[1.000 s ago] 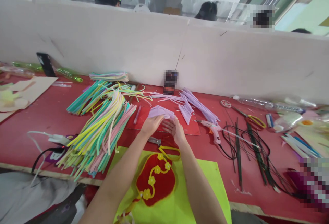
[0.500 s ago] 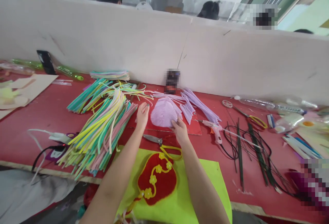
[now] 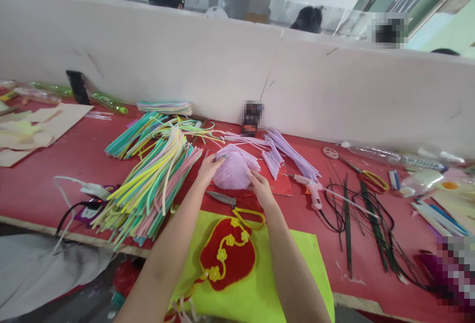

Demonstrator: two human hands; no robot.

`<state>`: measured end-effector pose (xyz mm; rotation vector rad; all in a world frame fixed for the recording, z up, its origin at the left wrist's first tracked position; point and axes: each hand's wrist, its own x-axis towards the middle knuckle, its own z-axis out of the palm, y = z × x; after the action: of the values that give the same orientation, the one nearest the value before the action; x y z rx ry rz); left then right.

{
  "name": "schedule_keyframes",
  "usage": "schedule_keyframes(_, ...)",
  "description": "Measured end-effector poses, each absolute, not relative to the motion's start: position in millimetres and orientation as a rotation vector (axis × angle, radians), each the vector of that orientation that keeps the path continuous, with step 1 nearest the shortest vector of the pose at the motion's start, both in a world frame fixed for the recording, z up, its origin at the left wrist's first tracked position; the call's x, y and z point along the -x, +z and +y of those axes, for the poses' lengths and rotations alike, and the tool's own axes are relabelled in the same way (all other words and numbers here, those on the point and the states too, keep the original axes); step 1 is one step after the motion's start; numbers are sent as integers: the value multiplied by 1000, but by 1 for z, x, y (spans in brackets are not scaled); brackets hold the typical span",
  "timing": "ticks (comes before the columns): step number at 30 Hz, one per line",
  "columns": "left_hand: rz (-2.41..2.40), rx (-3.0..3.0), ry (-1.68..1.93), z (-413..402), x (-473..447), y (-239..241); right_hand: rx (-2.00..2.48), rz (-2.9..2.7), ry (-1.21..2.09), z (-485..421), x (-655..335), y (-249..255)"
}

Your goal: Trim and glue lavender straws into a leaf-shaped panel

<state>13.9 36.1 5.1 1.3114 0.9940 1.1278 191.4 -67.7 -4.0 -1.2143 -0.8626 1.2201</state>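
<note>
A lilac fan-shaped piece made of fuzzy strips [image 3: 234, 169] lies on a red board [image 3: 281, 186] at the middle of the table. My left hand [image 3: 209, 167] touches its left edge with fingers together. My right hand [image 3: 261, 188] pinches its lower right edge. Loose lilac strips [image 3: 287, 154] lie just behind and to the right. Scissors with yellow handles [image 3: 237, 206] rest right below my hands. Nearer to me a red padded shape with yellow flowers [image 3: 227, 259] lies on a lime sheet [image 3: 297, 273].
A big pile of pastel fuzzy strips [image 3: 156, 179] covers the table's left part. A white glue gun [image 3: 310, 188], black wires [image 3: 371, 224] and yellow scissors [image 3: 365, 174] lie to the right. A white partition [image 3: 237, 75] closes the back; other people's heads show above it.
The lilac piece was covered by both hands, then lay flat with my left hand off it. Now my left hand is back on its left edge, and the piece stands lifted.
</note>
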Motion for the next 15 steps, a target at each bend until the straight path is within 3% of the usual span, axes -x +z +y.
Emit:
schedule_keyframes(7, 903, -1404, 1005, 30, -12, 17, 1310, -931, 946, -64, -194, -5)
schedule_keyframes(15, 1010, -1441, 976, 36, -14, 16, 1306, -1085, 959, -73, -195, 12)
